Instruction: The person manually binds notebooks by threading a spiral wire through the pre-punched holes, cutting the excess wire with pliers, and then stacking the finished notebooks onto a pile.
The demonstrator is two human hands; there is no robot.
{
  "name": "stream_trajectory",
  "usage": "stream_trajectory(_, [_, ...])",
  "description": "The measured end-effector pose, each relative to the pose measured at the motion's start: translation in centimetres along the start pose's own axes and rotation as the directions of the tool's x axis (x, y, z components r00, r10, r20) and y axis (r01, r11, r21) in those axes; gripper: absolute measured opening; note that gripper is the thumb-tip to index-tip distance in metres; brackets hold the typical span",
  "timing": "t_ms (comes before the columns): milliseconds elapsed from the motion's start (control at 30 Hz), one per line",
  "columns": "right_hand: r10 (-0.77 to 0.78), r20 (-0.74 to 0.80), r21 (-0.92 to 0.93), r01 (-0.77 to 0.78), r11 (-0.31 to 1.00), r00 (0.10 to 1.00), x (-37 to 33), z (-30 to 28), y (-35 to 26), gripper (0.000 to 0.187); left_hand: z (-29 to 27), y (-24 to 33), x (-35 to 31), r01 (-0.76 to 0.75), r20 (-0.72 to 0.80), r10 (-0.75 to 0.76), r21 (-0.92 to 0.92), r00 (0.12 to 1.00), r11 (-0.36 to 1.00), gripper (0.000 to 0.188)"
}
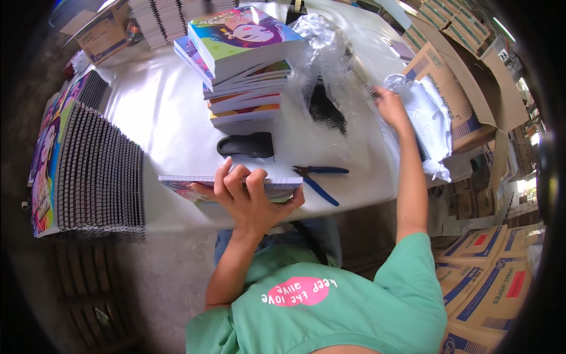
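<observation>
"Where is the notebook?"

"At the counter's (pixel 165 124) near side, just in front of the person. The notebook (pixel 180 185) has a narrow edge facing up, and its long side runs from 9 to 3 o'clock."

"And the left hand (pixel 246 187)?"

"Its grip is clamped on the notebook: fingers reaching over the upper edge, thumb round toward the 3 o'clock end."

"What about the right hand (pixel 390 108)?"

"Stretched out at 2 o'clock from the left. Its fingertips look pinched together on the near end of a dark wire coil (pixel 361 78). The palm side is hidden from me."

"How does that coil lie against the notebook?"

"Slantwise, from the fingertips away toward 11 o'clock, so not in line with the notebook's edge. It's at about 2 o'clock from the notebook, well apart from it, and the right hand is clearly the nearer one."

"Anything between?"

"Blue-handled pliers (pixel 325 170), at 3 o'clock from the left hand, just beside the notebook's end. A curved black piece (pixel 244 144) sits at 12 o'clock, just beyond the fingers."
</observation>
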State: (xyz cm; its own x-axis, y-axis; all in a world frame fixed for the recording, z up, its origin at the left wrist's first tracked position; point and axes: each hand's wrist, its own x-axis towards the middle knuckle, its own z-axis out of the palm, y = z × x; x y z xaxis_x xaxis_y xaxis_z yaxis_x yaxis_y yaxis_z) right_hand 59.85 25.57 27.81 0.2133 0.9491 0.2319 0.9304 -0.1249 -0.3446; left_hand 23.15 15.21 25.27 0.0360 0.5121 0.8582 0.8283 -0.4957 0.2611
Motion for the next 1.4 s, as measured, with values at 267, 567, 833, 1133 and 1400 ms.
stream_trajectory(267, [-0.145,-0.175,-0.075,0.133,0.988,0.974,-1.2,-1.5,0.9,0.052,-0.3,0.1,0.1,-0.048,0.012,0.048,-0.010,0.999,0.999,0.052])
stream_trajectory(567, [-0.518,0.168,0.603,0.328,0.727,0.839,-14.6,-5.9,-17.3,0.035,0.0,-0.3,-0.6,-0.024,-0.033,0.024,-0.018,0.999,1.000,0.052])
stream_trajectory(833, [-0.444,-0.150,0.584,0.442,0.681,0.883,-15.2,-1.7,-17.9,0.027,-0.2,-0.2,-0.4,-0.037,-0.044,0.035,-0.029,0.998,0.999,0.053])
stream_trajectory(1133, [-0.567,0.006,0.775,0.354,0.523,0.824,-14.4,-2.2,-17.5,0.021,-0.8,-0.2,-0.5,-0.015,0.095,0.014,0.011,0.995,1.000,0.059])
stream_trajectory(1400, [-0.329,0.471,0.709,-0.130,0.693,0.818,-14.5,-3.3,-18.7,0.026,-1.1,-0.4,0.0,-0.020,0.176,0.018,0.008,0.984,1.000,0.064])
